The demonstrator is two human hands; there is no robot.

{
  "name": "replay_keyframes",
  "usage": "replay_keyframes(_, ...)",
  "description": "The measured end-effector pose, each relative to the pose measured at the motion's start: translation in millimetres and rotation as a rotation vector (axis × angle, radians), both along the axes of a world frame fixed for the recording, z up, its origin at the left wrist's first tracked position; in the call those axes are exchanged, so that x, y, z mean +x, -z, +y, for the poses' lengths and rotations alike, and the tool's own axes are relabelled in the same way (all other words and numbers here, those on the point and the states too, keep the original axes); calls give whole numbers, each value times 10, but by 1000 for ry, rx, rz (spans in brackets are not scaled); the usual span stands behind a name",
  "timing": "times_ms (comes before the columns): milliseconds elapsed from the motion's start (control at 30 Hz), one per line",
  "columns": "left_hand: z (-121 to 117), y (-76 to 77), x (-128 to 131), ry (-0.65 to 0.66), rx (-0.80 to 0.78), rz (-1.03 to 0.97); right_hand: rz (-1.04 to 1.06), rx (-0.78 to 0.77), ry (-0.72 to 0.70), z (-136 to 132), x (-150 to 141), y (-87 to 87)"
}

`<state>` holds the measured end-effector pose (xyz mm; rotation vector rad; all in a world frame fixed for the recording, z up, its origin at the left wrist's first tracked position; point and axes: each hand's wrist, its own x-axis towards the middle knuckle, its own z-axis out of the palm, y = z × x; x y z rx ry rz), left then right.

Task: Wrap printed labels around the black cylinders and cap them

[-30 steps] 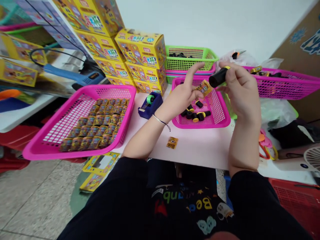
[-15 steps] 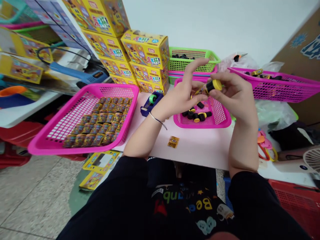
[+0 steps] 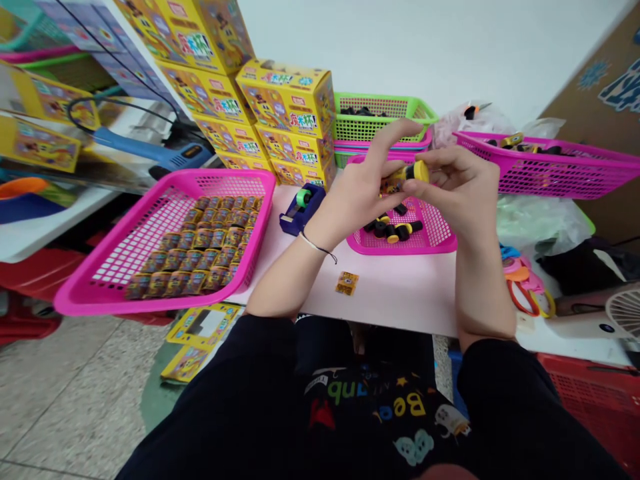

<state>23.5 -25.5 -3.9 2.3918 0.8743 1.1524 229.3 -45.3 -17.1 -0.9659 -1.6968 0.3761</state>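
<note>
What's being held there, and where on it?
A small black-and-yellow cylinder: the right hand pinches near its yellow cap, the left hand the opposite end.

Left on table [image 3: 400,293]: left basket [image 3: 150,307], wrapped cylinders [image 3: 195,247] in rows inside. Tape dispenser [image 3: 301,212] just right of it, stacked boxes [image 3: 293,110] behind both. Middle basket [image 3: 436,233] right of dispenser — loose cylinders [image 3: 391,232] in it, label [image 3: 347,283] flat on table before it. Back basket [image 3: 427,112] behind middle basket, right of boxes, on top of other baskets. Far right: right basket [image 3: 537,175], tilted, above plastic bags [image 3: 540,223]; scissors [image 3: 525,297] in front of bags, fan [image 3: 613,320] right of scissors. Far left: side table [image 3: 55,230] — heat gun [image 3: 160,152] behind left basket.
</note>
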Motion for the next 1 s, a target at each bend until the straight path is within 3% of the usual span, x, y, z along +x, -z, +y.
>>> replay_keyframes(167,37,17,-1,-43,20,-47,-70,91,66,13,-39,-6)
replay_keyframes(300,99,62,11,-99,-4,-181,-201,298,37,23,-97,10)
replay_keyframes(400,102,71,18,-68,-57,-279,-355,441,-20,66,-158,57)
replay_keyframes(600,211,160,71,190,-266,-452,-428,507,91,113,-179,170)
replay_keyframes(700,309,266,114,420,-416,-410,-487,548,172,86,-189,222)
replay_keyframes(767,337,312,131,498,-474,-364,-510,632,174,86,-208,247)
replay_keyframes(933,290,306,121,290,-242,-345,-477,876,208,163,-247,255)
replay_keyframes(1000,272,291,111,316,-208,-345,-452,925,218,178,-249,259)
